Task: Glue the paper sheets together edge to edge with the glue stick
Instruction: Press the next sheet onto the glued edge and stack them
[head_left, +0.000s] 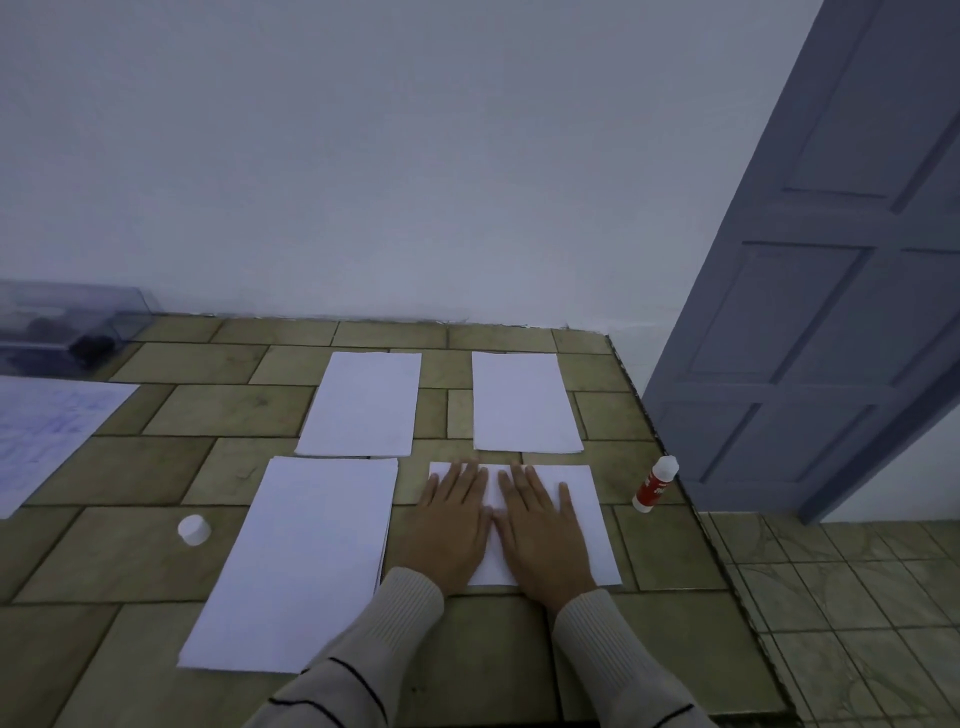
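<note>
White cap (194, 529) sat far left on the tiled counter (130, 545), then came a big paper stack (301, 561). Left hand (449, 530) and right hand (540, 535) lay side by side, each grip spread flat, pressing down on the paper sheet (592, 519). The glue stick (655, 484) stood just right of it, untouched.

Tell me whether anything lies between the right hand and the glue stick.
Nothing visible does. The right hand lies flat on the sheet; between it and the glue stick are only that sheet and bare tiled surface.
</note>
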